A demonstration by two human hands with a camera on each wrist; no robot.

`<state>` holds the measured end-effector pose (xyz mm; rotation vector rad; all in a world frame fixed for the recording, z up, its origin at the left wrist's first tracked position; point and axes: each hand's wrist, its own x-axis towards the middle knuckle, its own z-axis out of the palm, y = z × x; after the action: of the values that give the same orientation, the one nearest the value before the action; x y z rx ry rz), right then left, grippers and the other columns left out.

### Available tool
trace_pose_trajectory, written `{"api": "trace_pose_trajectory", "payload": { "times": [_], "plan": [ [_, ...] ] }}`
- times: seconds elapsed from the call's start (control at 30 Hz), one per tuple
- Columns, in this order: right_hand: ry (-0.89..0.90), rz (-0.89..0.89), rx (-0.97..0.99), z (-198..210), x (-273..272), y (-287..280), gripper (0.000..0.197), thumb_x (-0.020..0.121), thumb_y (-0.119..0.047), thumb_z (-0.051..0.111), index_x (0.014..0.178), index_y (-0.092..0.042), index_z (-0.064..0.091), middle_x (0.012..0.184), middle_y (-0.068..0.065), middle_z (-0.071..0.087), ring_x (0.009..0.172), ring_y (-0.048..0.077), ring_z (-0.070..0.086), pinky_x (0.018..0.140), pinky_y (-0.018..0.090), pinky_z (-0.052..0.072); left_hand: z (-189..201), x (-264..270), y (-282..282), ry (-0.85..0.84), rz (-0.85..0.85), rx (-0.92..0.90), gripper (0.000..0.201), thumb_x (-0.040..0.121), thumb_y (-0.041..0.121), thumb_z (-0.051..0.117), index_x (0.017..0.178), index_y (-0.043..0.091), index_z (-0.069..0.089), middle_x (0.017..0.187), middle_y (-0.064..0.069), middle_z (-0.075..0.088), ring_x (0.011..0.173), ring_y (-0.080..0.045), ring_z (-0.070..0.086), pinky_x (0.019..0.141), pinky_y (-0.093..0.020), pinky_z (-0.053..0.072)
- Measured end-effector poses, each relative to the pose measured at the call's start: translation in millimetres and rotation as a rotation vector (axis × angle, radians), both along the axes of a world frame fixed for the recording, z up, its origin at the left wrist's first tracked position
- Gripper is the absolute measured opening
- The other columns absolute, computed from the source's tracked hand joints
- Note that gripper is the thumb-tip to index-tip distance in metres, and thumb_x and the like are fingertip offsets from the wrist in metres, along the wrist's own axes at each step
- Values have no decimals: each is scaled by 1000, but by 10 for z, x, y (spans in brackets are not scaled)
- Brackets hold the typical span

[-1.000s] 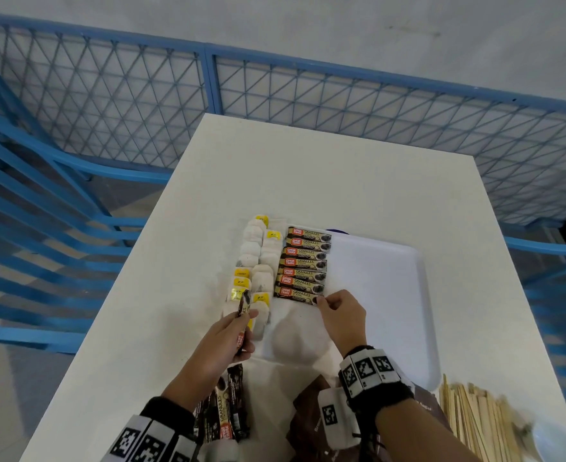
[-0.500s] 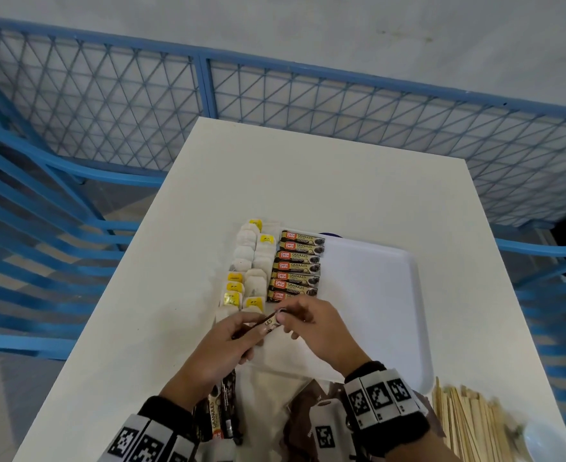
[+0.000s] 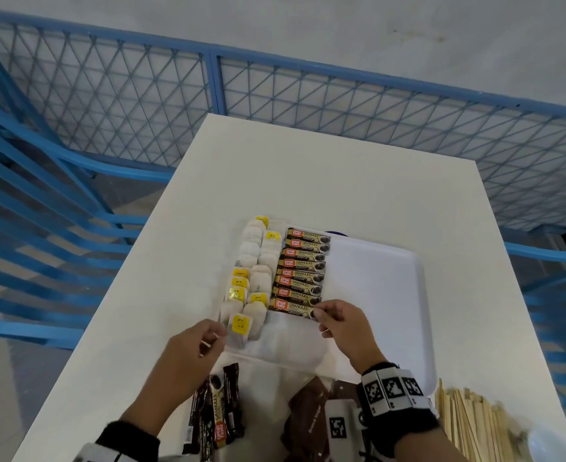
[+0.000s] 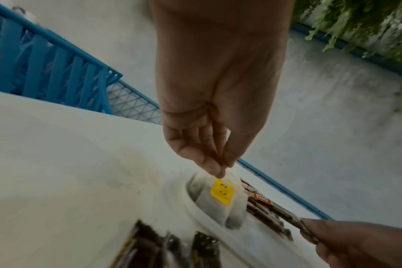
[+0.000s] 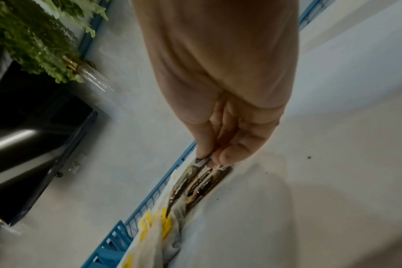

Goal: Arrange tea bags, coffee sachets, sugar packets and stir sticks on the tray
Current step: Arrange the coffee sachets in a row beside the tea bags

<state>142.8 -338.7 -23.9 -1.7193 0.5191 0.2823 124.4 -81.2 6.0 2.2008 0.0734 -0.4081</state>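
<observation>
A white tray (image 3: 375,295) lies on the white table (image 3: 308,178). Along its left side lie tea bags (image 3: 253,261) with yellow tags, and beside them a row of coffee sachets (image 3: 303,261). My right hand (image 3: 318,316) pinches the right end of the nearest coffee sachet (image 3: 293,307), which lies at the near end of that row. The right wrist view shows thumb and fingers (image 5: 227,156) gripping the sachet's end (image 5: 202,161). My left hand (image 3: 213,340) hovers, loosely curled and holding nothing, just left of the nearest tea bag (image 3: 241,326), its fingertips (image 4: 218,170) above the yellow tag (image 4: 223,194).
Loose coffee sachets (image 3: 218,418) lie near the table's front edge under my left wrist. Brown sugar packets (image 3: 311,415) sit in front of the tray, and a pile of wooden stir sticks (image 3: 475,425) lies at the front right. A blue mesh railing (image 3: 308,95) stands beyond the table.
My left hand passed the coffee sachet to my right hand and drew back. The right hand carried it to the near end of the sachet row.
</observation>
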Motion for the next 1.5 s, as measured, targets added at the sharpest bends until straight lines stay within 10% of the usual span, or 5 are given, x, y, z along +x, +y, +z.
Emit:
{"api": "trace_pose_trajectory", "payload": {
  "times": [0.4,0.73,0.9,1.17,1.5],
  "plan": [
    [25,-66,-196,-188,77,66,8,86,-8,63,94,-7,61,73,1,64,60,11,56,53,17,47,-386,-466,378,313,-21,236,41,76,41,73,99,23,44,95,5,47,83,-8,55,65,-15,40],
    [-70,-68,-369,-183,32,81,10,84,-12,65,89,-13,56,81,4,62,73,18,58,65,23,47,-412,-426,312,285,22,208,42,69,16,80,97,16,48,84,-1,54,74,-11,51,57,-16,36],
    [-226,180,-462,-23,-109,340,6,86,-12,62,92,-12,60,81,1,59,66,7,53,59,8,38,-354,-416,332,286,61,179,23,73,18,76,87,16,58,85,1,63,76,-9,57,57,-10,38],
    [7,744,-505,48,-456,877,26,89,-35,58,89,-9,62,87,4,64,79,15,57,72,28,47,-286,-381,370,312,32,193,17,81,21,69,92,10,64,90,-4,64,84,-18,60,65,-20,41],
    [94,859,-534,68,-510,1108,32,85,-23,56,60,-18,37,63,-2,45,68,19,49,59,31,41,-174,-398,311,366,103,5,18,98,10,41,110,1,50,94,-14,55,74,-18,53,57,-15,46]
  ]
}}
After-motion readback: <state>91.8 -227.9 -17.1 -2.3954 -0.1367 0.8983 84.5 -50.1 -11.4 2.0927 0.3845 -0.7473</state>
